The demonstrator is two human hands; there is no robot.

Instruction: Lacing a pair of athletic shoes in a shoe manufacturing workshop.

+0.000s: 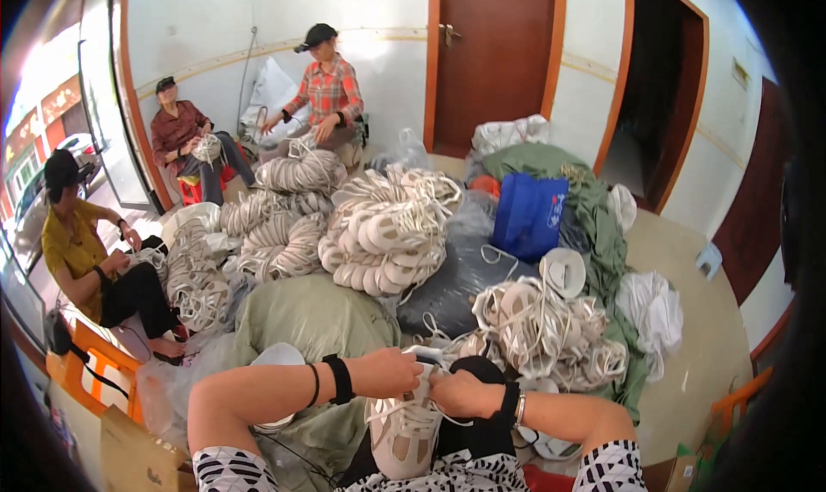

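On my lap rests a beige and white shoe upper (404, 445), toe toward me, with a white shoelace (423, 413) threaded across its front. My left hand (387, 373) is closed at the upper's top edge, gripping it. Close beside it, my right hand (463, 394) is closed in a pinch on the lace near the top eyelets. The fingertips of both hands are partly hidden. Just beyond my hands, at the right, lies a pile of similar laced uppers (542, 324).
Big bundles of shoe uppers (387, 234) lie on stuffed sacks (318, 316) ahead. A blue bag (529, 217) stands on them at right. Three people sit around the heap, one on a red stool. An orange chair (95, 372) is at left, a cardboard box (142, 453) near it.
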